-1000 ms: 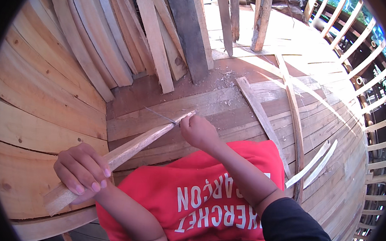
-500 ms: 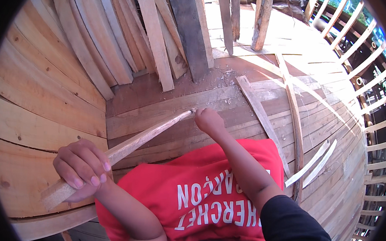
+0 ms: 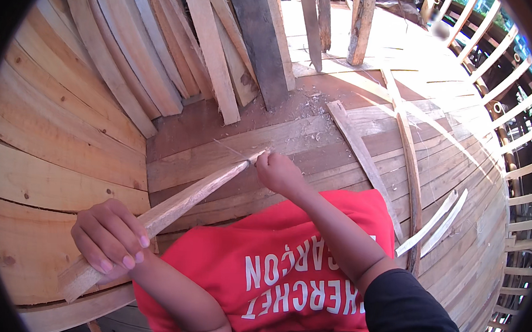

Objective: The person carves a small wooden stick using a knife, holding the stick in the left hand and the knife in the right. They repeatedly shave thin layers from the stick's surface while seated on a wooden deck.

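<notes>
My left hand (image 3: 110,237) is wrapped round the thick near end of a long squared wooden stick (image 3: 186,199), which slants up to the right across my lap. Toward its far end the stick narrows, and pale cut facets show there. My right hand (image 3: 279,172) is closed beside that tip, on what looks like a thin knife (image 3: 233,149) seen edge-on. Its narrow blade crosses the stick and points up to the left; the handle is hidden in my fist. Red cloth (image 3: 285,252) with white lettering covers my lap under both forearms.
Wood shavings (image 3: 308,117) litter the plank floor (image 3: 351,165). Loose boards (image 3: 209,53) lean on the curved plank wall (image 3: 67,135) at left. A flat strip (image 3: 364,151), a long batten (image 3: 406,156) and two pale curved slivers (image 3: 436,222) lie at right. Upright ribs (image 3: 523,142) line the far right.
My right hand has slid a little left and down along the stick's tip. The thin blade now shows across the stick. The stick's near end has dipped slightly in my left hand.
</notes>
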{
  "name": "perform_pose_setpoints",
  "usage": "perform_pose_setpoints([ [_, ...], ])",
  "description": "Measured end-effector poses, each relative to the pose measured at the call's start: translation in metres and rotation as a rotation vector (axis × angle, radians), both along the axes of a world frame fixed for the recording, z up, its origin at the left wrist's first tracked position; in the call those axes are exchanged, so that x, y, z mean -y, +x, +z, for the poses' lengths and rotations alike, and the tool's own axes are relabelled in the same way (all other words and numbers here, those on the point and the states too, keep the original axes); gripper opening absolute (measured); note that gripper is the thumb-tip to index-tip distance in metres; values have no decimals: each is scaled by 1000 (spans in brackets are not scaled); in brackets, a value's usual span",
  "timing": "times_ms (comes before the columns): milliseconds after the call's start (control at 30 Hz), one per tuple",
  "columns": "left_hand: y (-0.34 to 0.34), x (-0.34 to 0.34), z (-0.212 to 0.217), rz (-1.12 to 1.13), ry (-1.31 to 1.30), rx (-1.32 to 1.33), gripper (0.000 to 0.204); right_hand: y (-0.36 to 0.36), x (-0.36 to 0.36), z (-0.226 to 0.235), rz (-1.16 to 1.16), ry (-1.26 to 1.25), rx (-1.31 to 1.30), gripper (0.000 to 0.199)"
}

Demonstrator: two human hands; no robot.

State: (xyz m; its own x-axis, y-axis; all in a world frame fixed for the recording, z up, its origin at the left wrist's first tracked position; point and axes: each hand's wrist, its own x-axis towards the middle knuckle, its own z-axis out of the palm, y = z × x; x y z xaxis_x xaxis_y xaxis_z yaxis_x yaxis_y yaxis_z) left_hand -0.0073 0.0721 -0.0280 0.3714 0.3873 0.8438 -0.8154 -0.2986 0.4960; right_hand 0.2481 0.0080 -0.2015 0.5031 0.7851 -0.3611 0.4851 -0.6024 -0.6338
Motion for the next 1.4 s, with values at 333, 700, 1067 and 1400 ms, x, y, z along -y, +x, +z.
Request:
perform_pose_setpoints([
  [333, 3, -4, 2, -48, 49, -23, 24, 2, 1, 8, 8, -20, 6, 54],
  [700, -11, -15, -5, -218, 57, -46, 17, 32, -3, -1, -1, -135, -7, 53],
  [1067, 7, -22, 8, -413, 188, -99, 17, 41, 7, -12, 47, -75, 1, 57],
  [1400, -1, -17, 6, -332, 123, -106, 16, 27, 5, 5, -35, -57, -31, 55],
])
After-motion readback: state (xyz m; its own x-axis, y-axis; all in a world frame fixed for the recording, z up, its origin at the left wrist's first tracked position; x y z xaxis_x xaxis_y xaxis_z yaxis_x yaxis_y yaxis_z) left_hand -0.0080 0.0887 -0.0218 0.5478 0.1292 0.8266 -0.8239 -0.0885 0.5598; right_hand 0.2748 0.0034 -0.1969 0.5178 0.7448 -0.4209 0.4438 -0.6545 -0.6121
